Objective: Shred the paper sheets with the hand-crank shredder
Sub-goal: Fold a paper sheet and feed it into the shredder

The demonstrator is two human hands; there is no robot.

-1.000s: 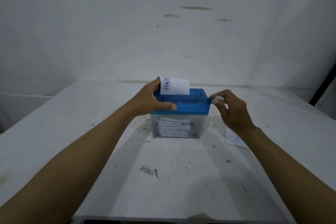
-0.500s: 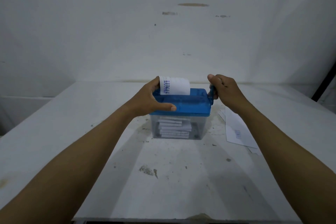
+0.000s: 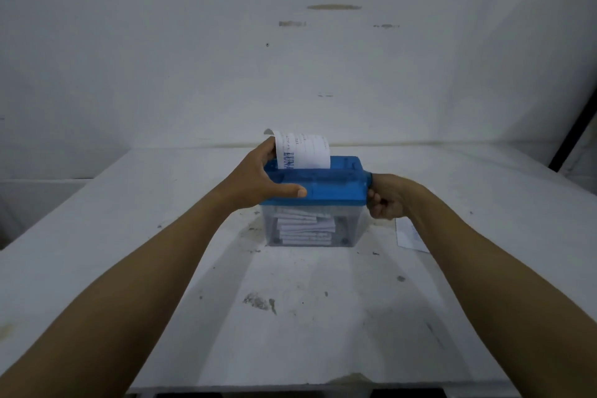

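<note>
The right hand [image 3: 387, 200] hides the crank; its forearm covers part of the spare sheet [image 3: 407, 234]; small print on the fed sheet [image 3: 307, 152] is unreadable.

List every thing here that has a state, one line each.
left hand, grips the shredder lid's left end.
right hand, grips the crank.
crank, mostly hidden in the right hand, low at the lid's right end.
shredder lid, seated on the bin.
paper sheet, upright in the slot, partly fed, top curled back.
bin, partly filled with shredded paper.
spare sheets, flat on the table.
</note>
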